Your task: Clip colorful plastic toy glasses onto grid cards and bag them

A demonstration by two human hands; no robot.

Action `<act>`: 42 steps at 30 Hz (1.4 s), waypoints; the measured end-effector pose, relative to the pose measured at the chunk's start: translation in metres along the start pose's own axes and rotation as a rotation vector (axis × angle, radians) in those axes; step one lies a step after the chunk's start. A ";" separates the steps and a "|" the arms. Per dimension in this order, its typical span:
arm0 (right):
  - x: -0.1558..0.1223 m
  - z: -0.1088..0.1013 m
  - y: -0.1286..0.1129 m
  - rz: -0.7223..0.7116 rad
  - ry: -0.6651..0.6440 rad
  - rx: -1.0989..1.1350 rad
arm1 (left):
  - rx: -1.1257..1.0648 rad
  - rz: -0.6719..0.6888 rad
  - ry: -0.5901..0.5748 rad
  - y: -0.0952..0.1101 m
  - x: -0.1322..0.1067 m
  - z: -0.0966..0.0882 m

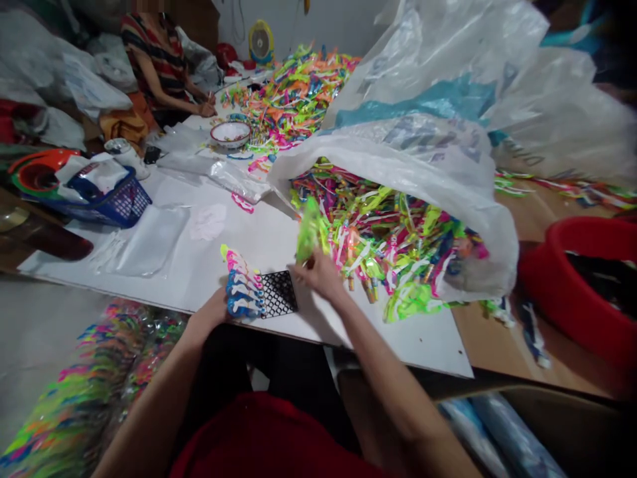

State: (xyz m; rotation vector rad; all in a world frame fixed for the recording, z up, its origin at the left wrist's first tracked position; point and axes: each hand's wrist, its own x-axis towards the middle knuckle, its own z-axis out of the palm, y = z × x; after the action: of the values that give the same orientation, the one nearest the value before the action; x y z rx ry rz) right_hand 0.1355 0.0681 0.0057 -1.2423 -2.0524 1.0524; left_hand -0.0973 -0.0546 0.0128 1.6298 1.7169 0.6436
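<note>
My right hand (321, 273) pinches a neon green plastic toy (308, 229), lifted just above the white table and blurred by motion. My left hand (213, 311) rests at the left edge of a black perforated rack (279, 293), touching a row of blue, white and pink toys (242, 285) stood in it; its fingers are hidden behind them. A big clear plastic sack (438, 172) lies open to the right, spilling a heap of bright toys (393, 245) right beside my right hand.
Another person (159, 66) sits at the far left end beside a white bowl (230, 133) and a second toy pile (298, 93). A blue basket (119, 202) stands left. A red tub (582, 285) sits right. Bagged toys (84, 392) lie on the floor.
</note>
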 end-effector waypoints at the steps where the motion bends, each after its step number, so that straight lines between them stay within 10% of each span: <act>1: -0.013 0.017 0.002 0.061 -0.042 0.127 | 0.013 -0.057 0.057 0.003 0.005 -0.009; 7: -0.014 0.065 0.007 0.153 -0.087 0.327 | -0.129 -0.209 0.468 0.052 0.040 -0.041; 15: 0.017 0.083 -0.034 -0.055 -0.275 -0.507 | 0.313 -0.266 0.182 0.117 0.050 -0.028; 24: 0.024 0.070 0.005 -0.100 -0.280 -0.118 | 0.301 -0.276 0.159 0.107 0.047 -0.031; 32: 0.019 0.091 -0.030 -0.108 -0.368 -0.521 | 0.375 -0.256 0.141 0.115 0.044 -0.030; 37: 0.045 0.051 -0.018 -0.154 -0.404 -0.457 | 0.458 -0.279 0.160 0.110 0.042 -0.033; 42: 0.089 -0.001 0.008 0.081 -0.019 -0.497 | 0.470 -0.278 0.136 0.111 0.044 -0.034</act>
State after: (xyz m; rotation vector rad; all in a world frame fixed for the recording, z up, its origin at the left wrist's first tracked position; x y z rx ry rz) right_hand 0.1004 0.1504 0.0034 -1.5645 -2.3816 0.5994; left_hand -0.0499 0.0026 0.1117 1.6269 2.2708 0.2279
